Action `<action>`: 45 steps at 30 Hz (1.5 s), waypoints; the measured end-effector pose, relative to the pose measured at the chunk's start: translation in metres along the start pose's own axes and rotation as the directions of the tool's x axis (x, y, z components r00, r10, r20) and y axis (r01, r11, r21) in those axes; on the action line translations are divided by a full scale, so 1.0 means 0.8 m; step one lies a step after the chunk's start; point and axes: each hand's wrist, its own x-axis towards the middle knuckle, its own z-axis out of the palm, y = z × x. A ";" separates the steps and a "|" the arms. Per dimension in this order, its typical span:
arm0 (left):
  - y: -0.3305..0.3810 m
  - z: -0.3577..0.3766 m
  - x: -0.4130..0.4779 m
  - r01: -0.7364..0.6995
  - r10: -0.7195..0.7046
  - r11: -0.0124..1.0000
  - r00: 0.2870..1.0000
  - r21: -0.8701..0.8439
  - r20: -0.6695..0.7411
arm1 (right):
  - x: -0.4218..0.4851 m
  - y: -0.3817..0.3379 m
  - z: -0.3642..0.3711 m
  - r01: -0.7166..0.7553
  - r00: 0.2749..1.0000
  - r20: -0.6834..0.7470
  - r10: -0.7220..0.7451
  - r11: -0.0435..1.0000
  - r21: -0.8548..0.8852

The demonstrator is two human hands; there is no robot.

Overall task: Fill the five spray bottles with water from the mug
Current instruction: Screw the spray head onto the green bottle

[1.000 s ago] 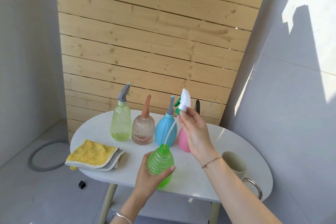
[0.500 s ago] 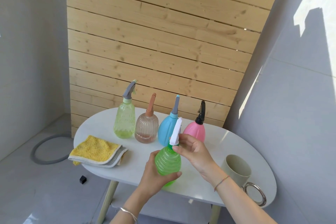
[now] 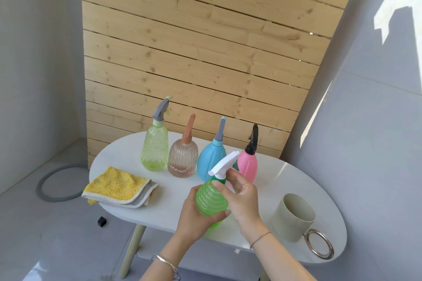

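Here, low in the frame's centre, the left hand (image 3: 195, 219) curls its grip round the green bottle (image 3: 210, 199) near the front of the surface (image 3: 127, 150); the right hand (image 3: 244, 198) pinches the white spray head (image 3: 225, 164) at its base. The mug (image 3: 292, 217) stands lower right.

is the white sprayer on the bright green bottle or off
On. The white sprayer sits on the neck of the bright green bottle, right hand pinching its collar; whether tight, cannot tell.

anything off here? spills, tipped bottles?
No spills seen, nothing tipped. One thing: the sprayer looks tilted on the green bottle, which the left hand holds. The right hand pinches its collar. It may not be seated.
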 end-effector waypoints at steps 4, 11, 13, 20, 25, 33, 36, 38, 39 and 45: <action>0.001 0.000 0.000 -0.011 0.011 1.000 1.000 0.013 -0.005 | -0.008 0.007 0.018 0.000 0.991 -0.135 -0.002 1.000 -0.014; 0.006 -0.003 -0.001 -0.026 0.024 0.998 0.999 0.049 0.035 | -0.015 0.004 0.024 -0.052 0.997 -0.051 0.053 0.998 0.027; 0.004 -0.003 0.000 -0.015 0.014 1.000 0.999 0.010 0.036 | -0.014 0.001 0.016 -0.079 0.995 0.064 0.077 0.996 0.035; 0.031 -0.041 0.005 0.064 -0.096 0.991 0.955 0.120 0.281 | -0.008 0.001 0.001 -0.071 0.994 0.078 0.073 0.997 -0.024; 0.109 -0.056 0.030 -0.152 0.129 0.986 0.955 0.065 0.267 | -0.003 0.003 0.005 -0.076 0.996 0.053 0.075 0.997 0.007; 0.126 -0.039 0.062 -0.332 0.277 0.931 0.912 0.150 0.301 | -0.006 -0.007 -0.007 -0.208 0.950 0.251 0.185 0.976 0.070; 0.126 -0.037 0.063 -0.339 0.284 0.930 0.908 0.141 0.308 | -0.001 -0.004 -0.008 -0.210 0.961 0.212 0.180 0.969 0.129; 0.126 -0.037 0.064 -0.331 0.276 0.934 0.908 0.137 0.314 | -0.001 0.003 -0.005 -0.211 0.968 0.169 0.186 0.966 0.147; 0.127 -0.038 0.064 -0.334 0.278 0.933 0.907 0.137 0.316 | -0.001 0.004 -0.003 -0.209 0.967 0.173 0.185 0.969 0.134; 0.130 -0.037 0.062 -0.337 0.283 0.934 0.903 0.123 0.323 | 0.001 0.001 -0.005 -0.213 0.947 0.263 0.183 0.973 0.091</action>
